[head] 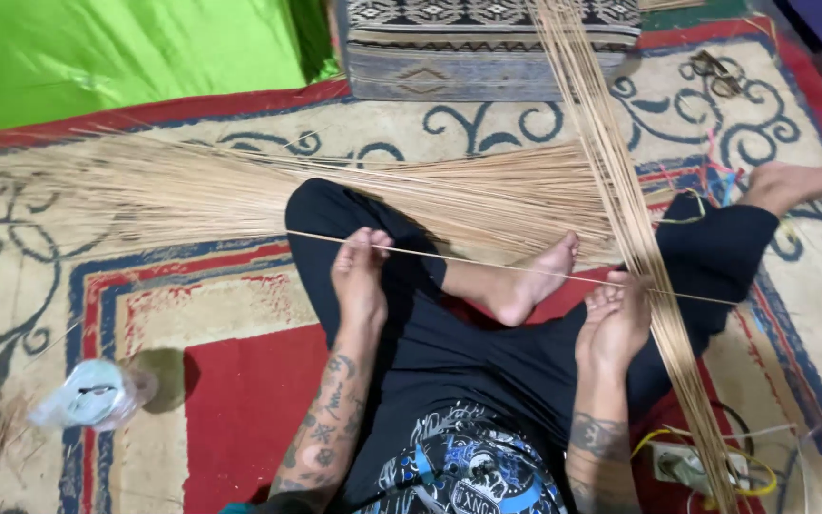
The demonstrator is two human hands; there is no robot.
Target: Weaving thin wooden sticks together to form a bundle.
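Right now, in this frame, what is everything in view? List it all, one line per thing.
single stick: one, tan, thin, stretched across the lap between both hands
upright stick bundle: many, tan, running from top centre down past the right hand
flat stick pile: many, tan, spread on the carpet beyond the legs
carpet: one, red, cream and blue scrolls, covering the floor
cushion: one, grey patterned, top centre
green cloth: one, bright green, top left
plastic-wrapped roll: one, pale, on the carpet at left
power strip: one, white with yellow cable, lower right
left hand: pinching the single stick
right hand: holding the single stick beside the bundle
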